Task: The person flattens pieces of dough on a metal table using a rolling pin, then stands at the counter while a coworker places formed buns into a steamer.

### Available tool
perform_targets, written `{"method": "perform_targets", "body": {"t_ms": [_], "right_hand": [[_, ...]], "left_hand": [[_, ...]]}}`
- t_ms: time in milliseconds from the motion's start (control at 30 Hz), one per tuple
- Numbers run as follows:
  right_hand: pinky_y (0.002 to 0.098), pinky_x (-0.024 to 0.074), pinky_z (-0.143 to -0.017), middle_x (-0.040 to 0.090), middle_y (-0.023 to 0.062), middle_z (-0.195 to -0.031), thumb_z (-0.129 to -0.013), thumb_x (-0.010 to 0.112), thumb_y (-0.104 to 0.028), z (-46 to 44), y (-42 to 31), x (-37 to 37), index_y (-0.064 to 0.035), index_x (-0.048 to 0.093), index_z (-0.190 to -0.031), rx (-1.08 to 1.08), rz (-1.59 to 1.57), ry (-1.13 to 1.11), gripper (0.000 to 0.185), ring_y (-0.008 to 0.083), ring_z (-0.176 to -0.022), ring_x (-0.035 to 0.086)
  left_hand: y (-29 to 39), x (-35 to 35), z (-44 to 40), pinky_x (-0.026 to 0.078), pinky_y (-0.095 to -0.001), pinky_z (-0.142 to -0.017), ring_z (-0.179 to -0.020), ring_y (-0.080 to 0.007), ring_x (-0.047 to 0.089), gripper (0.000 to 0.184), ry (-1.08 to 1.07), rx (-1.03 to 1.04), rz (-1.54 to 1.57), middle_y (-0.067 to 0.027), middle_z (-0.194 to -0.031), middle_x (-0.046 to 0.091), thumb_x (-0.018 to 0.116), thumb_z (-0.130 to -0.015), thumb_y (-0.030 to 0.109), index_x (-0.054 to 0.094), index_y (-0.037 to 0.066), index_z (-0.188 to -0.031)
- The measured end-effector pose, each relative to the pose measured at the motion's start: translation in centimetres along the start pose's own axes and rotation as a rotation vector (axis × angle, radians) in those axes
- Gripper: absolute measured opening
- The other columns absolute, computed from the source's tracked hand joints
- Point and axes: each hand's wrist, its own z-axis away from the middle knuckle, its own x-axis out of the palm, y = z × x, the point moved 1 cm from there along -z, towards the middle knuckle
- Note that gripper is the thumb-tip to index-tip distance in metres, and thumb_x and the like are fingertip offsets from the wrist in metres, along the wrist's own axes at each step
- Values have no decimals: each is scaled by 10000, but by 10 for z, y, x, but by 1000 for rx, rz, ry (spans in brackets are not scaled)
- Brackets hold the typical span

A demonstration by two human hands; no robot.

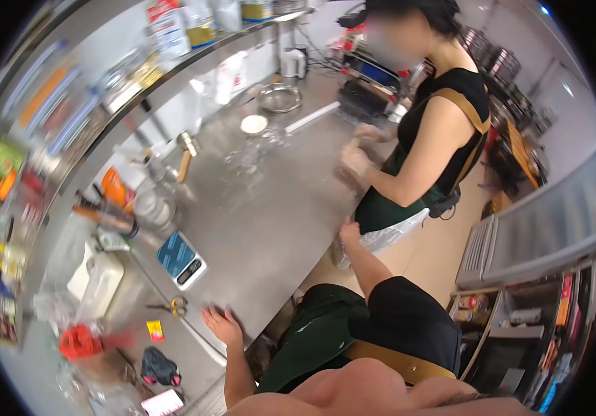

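Observation:
My left hand lies flat with its fingers spread on the near edge of the steel table. It holds nothing. A pair of scissors with yellow-and-black handles and a kitchen scale with a blue-covered top are close to it. At the table's right edge, my right hand is beside the co-worker's dark green apron. Its fingers look curled, and I cannot make out what, if anything, is in them.
A co-worker stands at the right, gloved hands together over the table. Clear plastic wrap, a round white piece, a mallet and a glass dish lie farther back. A phone is front left.

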Motion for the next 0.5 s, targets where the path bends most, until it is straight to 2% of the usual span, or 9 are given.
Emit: {"method": "perform_targets", "body": {"t_ms": [33, 100, 200, 300, 400, 500], "right_hand": [[486, 392, -996, 521, 366, -1201, -970, 374, -475, 4, -15, 7, 139, 434, -1184, 83, -62, -41, 653, 475, -1169, 493], [519, 434, -932, 550, 348, -1152, -960, 388, -495, 0, -23, 42, 129, 426, -1164, 17, -51, 133, 658, 462, -1088, 554], [518, 484, -844, 584, 295, -1080, -945, 427, -496, 45, -62, 26, 94, 446, -1124, 177, 70, 337, 617, 426, -980, 616], [496, 514, -774, 599, 241, -1021, -929, 459, -500, 41, -59, 34, 60, 455, -1107, 158, 166, 407, 588, 389, -902, 647], [499, 511, -774, 597, 235, -1031, -925, 465, -495, 40, -59, 35, 56, 458, -1122, 183, 190, 370, 585, 395, -921, 640], [525, 483, -821, 565, 314, -1106, -945, 419, -445, 38, -55, 37, 72, 428, -1131, 141, 134, 349, 550, 469, -947, 603]], "left_hand": [[7, 4, -7, 229, -475, -1131, -1373, -414, 268, 511, -36, 21, 8, -272, -1457, 314, 538, -911, 185, 402, -69, -1333], [1, 27, -8, 239, -489, -1123, -1365, -417, 280, 536, -3, 67, -47, -270, -1455, 318, 535, -917, 205, 375, -65, -1351], [-1, 32, -2, 259, -501, -1110, -1352, -426, 300, 529, 33, 99, -97, -269, -1450, 326, 527, -924, 215, 376, -64, -1348], [-8, 40, -7, 278, -512, -1097, -1337, -437, 320, 512, 72, 164, -154, -271, -1441, 336, 517, -933, 219, 379, -63, -1338], [-11, 40, -5, 298, -519, -1083, -1325, -448, 334, 488, 60, 170, -205, -281, -1434, 339, 491, -952, 232, 382, -62, -1325], [-4, 38, -14, 302, -523, -1079, -1323, -452, 335, 487, 109, 214, -199, -284, -1433, 335, 469, -961, 245, 373, -54, -1335]]}}
